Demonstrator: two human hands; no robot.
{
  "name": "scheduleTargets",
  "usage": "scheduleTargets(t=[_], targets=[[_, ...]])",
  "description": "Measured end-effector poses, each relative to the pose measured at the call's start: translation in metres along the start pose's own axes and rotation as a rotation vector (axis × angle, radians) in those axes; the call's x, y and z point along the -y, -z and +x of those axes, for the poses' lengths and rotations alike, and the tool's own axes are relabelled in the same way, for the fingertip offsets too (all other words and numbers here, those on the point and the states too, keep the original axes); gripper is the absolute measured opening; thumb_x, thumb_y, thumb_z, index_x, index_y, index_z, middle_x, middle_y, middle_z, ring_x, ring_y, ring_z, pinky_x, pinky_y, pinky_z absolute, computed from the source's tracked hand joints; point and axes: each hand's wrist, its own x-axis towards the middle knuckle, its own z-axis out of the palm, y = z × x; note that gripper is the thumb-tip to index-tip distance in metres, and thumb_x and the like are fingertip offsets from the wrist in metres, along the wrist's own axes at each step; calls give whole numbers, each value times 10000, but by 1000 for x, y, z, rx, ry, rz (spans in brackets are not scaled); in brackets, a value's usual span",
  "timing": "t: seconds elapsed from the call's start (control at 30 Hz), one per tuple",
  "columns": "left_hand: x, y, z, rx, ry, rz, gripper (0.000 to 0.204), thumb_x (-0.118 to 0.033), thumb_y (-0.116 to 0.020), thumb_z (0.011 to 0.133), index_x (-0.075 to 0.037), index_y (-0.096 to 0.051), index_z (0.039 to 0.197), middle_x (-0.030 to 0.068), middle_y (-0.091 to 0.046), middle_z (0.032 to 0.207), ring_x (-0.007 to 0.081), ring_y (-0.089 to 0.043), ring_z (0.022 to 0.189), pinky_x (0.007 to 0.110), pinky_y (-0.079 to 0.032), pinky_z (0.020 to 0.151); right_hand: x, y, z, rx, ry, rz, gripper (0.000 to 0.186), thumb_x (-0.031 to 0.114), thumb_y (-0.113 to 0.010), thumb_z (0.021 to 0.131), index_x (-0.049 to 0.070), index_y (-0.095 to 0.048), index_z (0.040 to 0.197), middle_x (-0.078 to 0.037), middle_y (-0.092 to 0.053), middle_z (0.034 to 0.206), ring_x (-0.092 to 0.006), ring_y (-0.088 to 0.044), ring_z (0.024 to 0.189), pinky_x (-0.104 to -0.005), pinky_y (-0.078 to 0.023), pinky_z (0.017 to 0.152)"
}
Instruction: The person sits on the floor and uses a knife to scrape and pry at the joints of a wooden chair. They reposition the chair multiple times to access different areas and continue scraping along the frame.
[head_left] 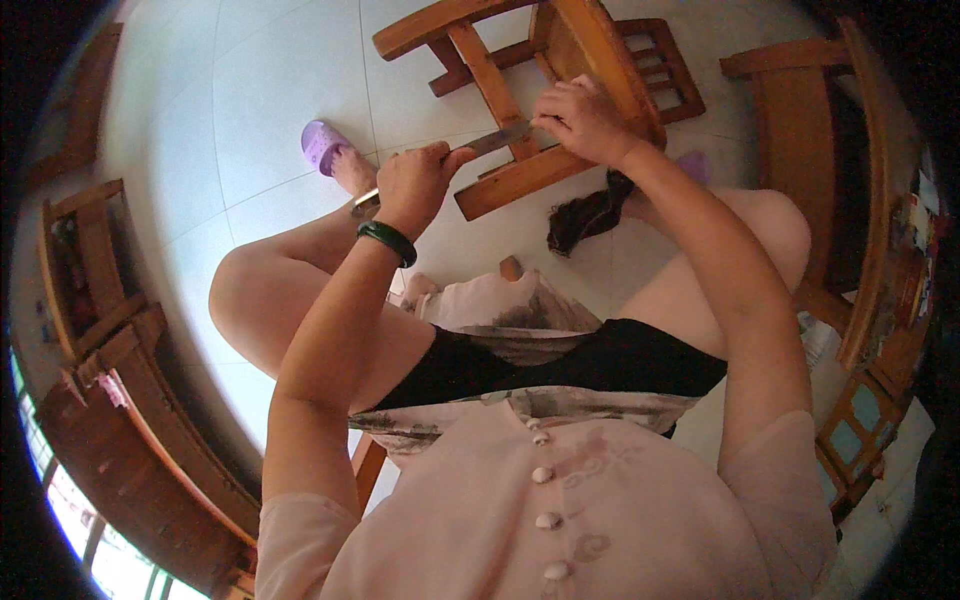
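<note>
A wooden stool (490, 90) lies tipped on the tiled floor in front of me, with its legs toward me. My left hand (413, 185), with a dark green bangle at the wrist, is closed around a long narrow metal tool (497, 138). A shiny end of it sticks out behind the fist; whether it is a file or a knife I cannot tell. The tool's far end crosses a stool leg. My right hand (583, 118) is bent over that end beside the stool's seat, with thumb and fingers pinched on it.
A purple slipper (323, 147) is on my left foot. Dark bunched material (588, 218) lies near my right leg. Wooden furniture (800, 150) stands at the right, and a wooden chair (95, 260) at the left. Shelves with small items (915, 250) line the right edge.
</note>
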Motion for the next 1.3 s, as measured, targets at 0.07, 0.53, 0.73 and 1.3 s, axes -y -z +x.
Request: scheduleTargets(t=[0.07,0.53,0.73,1.3], targets=[[3,2,7,-60,-9,30,461,-510,-518,890,-92,-651,744,138,-631,660,361,-615,646,443,-466,644,0,-2,1,-32,-31,16,169,254,-595,866,93,-623,823,-36,-615,812,-224,-578,833,-368,-370,758],[-3,6,11,-100,-85,77,455,-501,-512,898,-88,-640,755,132,-625,643,348,-612,642,428,-447,665,-5,1,-5,-34,-67,90,187,270,-593,866,97,-625,803,-37,-643,830,-255,-596,828,-406,-372,740],[-7,6,7,-90,-89,41,463,-507,-508,894,-93,-635,731,117,-620,622,340,-602,617,412,-437,705,-4,2,-5,-78,-2,3,154,215,-592,871,88,-611,785,-58,-594,779,-249,-564,801,-378,-378,746],[1,1,-1,-52,-22,30,469,-518,-520,886,-89,-655,753,138,-633,657,362,-618,677,440,-470,642,1,2,-2,-48,19,8,167,252,-620,856,90,-632,816,-24,-624,808,-227,-582,816,-367,-394,741]])
